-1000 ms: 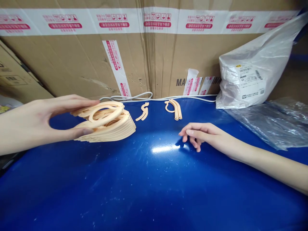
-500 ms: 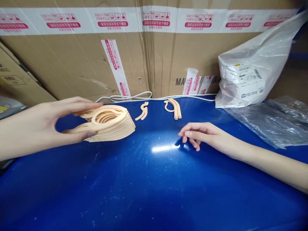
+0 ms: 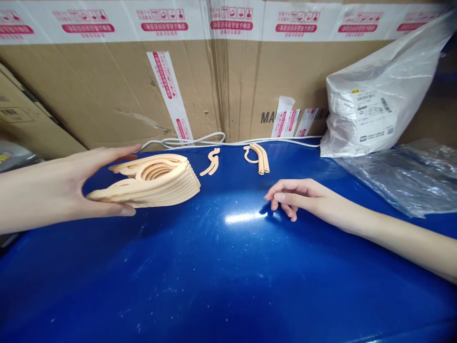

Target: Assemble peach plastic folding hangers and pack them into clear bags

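Two bare hands meet the head camera across one blue counter (image 3: 214, 276). The left hand (image 3: 67, 188) reaches in from the side, its grip wide around the left end of one stack of beige, hanger-like pieces (image 3: 171, 186). The thumb lies along the stack's near side, while the fingers extend past its far edge; whether the thumb presses on it cannot be told. Roughly ten layers show, packed too tightly for an exact count.

Two smaller beige parts lie farther back, well apart from each other: one S-shaped piece (image 3: 214, 164) just beside the stack, and one hooked piece with two straight tubes (image 3: 262, 159). One right hand (image 3: 303, 195), nearest the tubes, is held over the counter with fingers loosely curled, its grip narrow.

One white cable (image 3: 235, 143) loops along the back edge, before one large cardboard carton (image 3: 117, 76) crossed by one printed tape band (image 3: 124, 21). One labelled white plastic bag (image 3: 342, 90) stands at right, beside one crumpled clear plastic sheet (image 3: 403, 176).
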`<act>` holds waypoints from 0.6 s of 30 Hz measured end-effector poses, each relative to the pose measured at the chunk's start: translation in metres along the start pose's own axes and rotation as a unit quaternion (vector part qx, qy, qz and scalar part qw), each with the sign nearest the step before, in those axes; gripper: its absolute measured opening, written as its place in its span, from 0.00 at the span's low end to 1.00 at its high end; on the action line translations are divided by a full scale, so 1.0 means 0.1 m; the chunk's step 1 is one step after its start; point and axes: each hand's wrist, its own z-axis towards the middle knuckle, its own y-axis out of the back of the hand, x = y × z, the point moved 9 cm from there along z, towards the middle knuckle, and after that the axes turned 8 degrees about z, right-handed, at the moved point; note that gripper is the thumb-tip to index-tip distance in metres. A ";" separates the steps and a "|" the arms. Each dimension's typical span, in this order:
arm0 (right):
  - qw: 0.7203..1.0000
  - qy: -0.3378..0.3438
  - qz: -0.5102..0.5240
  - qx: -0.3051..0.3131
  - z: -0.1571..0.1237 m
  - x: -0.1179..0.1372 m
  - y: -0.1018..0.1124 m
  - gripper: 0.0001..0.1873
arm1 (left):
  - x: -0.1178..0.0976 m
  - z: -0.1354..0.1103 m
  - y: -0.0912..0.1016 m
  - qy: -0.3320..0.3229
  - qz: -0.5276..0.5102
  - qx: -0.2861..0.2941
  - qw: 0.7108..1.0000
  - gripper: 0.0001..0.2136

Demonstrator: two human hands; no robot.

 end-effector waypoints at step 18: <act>0.999 0.000 -0.032 0.010 -0.02 -0.01 -0.02 0.14 | 0.01 0.07 -0.03 0.044 -0.009 0.063 0.997 0.53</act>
